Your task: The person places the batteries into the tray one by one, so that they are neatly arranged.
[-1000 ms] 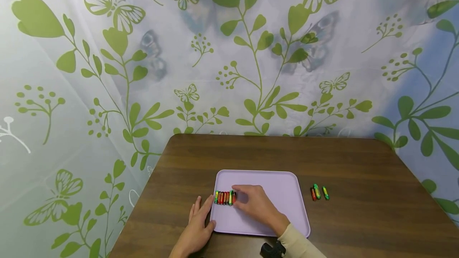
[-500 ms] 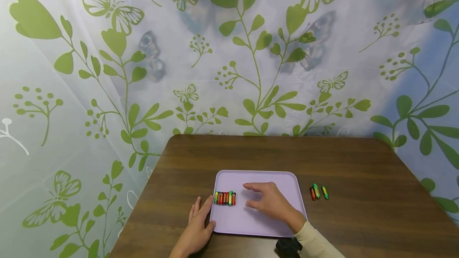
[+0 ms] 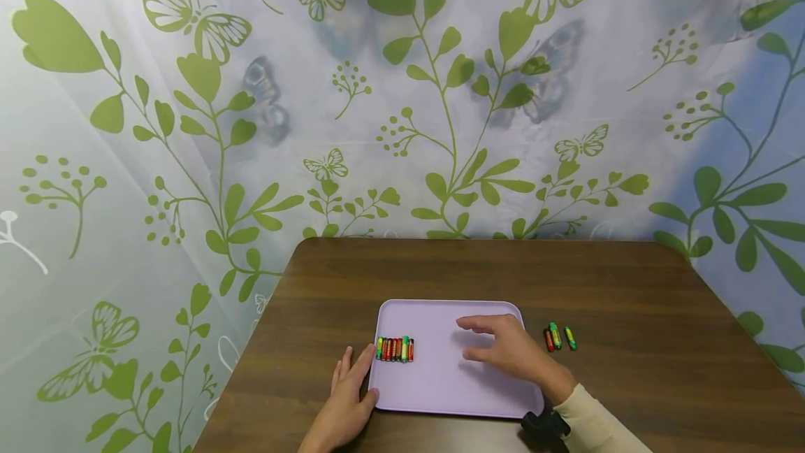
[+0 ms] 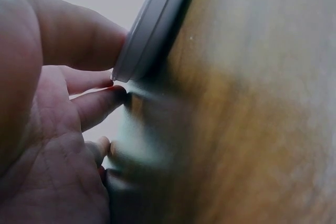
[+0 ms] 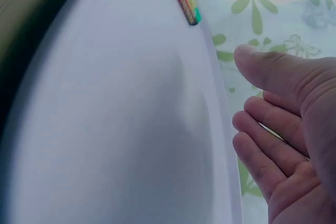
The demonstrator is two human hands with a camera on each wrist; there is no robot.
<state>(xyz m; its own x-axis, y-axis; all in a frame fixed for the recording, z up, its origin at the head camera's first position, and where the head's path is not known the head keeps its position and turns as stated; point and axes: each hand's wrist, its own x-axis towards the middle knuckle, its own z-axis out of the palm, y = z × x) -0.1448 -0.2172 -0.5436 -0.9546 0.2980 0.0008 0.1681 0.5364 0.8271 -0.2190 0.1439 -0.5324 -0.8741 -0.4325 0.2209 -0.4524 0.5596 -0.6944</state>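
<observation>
A row of several small batteries (image 3: 395, 349), red and green-yellow, lies side by side at the left edge of the lilac tray (image 3: 440, 390). My left hand (image 3: 344, 397) rests at the tray's left rim, thumb and fingers touching it; the left wrist view has the thumb against the tray's rim (image 4: 152, 30). Over the right part of the tray hovers my right hand (image 3: 509, 348), its fingers relaxed and holding nothing. In the right wrist view that hand (image 5: 289, 129) is apart from the tray, and the batteries (image 5: 188, 4) appear at the top.
Right of the tray, 3 loose batteries (image 3: 555, 335) lie on the brown wooden table (image 3: 629, 383). A curtain (image 3: 352, 131) with green leaves and butterflies hangs behind the table. A black wrist device (image 3: 546, 428) sits at the right sleeve.
My right hand has left the right end of the battery row and moved rightward across the tray, its fingers no longer at a battery. The left hand stays at the rim.
</observation>
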